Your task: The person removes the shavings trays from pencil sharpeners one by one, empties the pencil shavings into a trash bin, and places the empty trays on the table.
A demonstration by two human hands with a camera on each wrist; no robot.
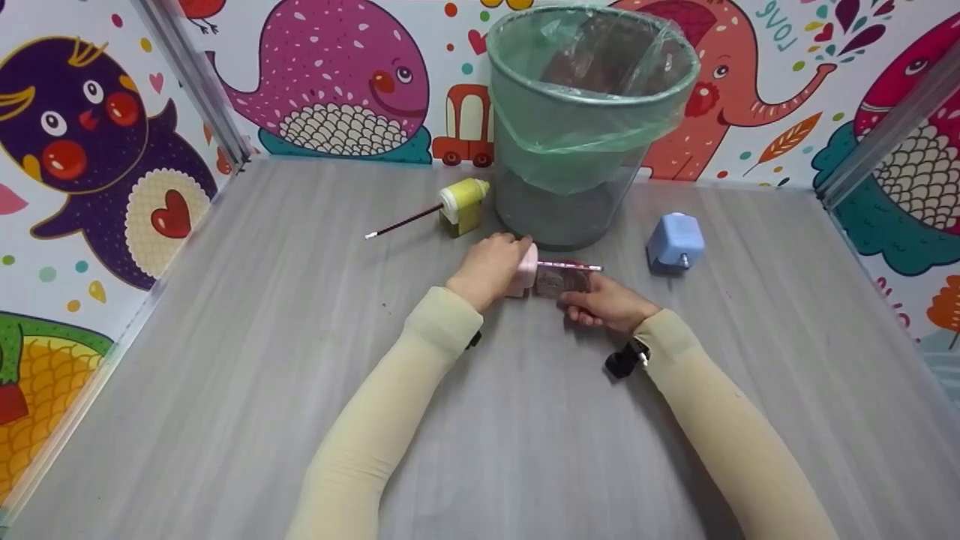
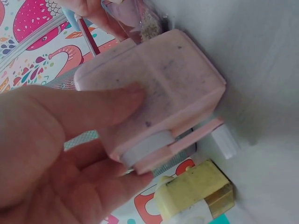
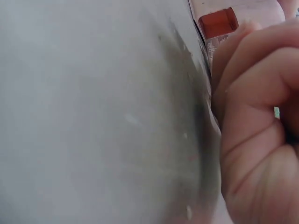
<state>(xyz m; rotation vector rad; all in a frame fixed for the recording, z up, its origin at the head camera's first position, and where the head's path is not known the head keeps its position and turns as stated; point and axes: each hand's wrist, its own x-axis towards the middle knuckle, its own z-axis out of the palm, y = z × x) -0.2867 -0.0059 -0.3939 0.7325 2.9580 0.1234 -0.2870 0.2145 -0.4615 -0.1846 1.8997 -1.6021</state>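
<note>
My left hand [image 1: 489, 270] grips a pink crank pencil sharpener [image 2: 159, 79], thumb on its top face and fingers round the crank end. A pencil [image 1: 570, 265] sticks out of the sharpener toward the right. Between thumb and fingers, my right hand [image 1: 609, 301] holds a clear shavings drawer [image 1: 551, 283] beside the sharpener. Shavings [image 2: 150, 25] show inside it in the left wrist view. In the right wrist view the right fingers [image 3: 252, 107] are curled close to the grey tabletop, near the pink sharpener body.
A clear bin [image 1: 559, 202] with a green liner stands behind the hands. Left of it sits a yellow sharpener [image 1: 465, 193] with a dark pencil [image 1: 405, 221] in it. A blue sharpener [image 1: 676, 240] is at the right. Printed panels [image 1: 337, 75] enclose the table.
</note>
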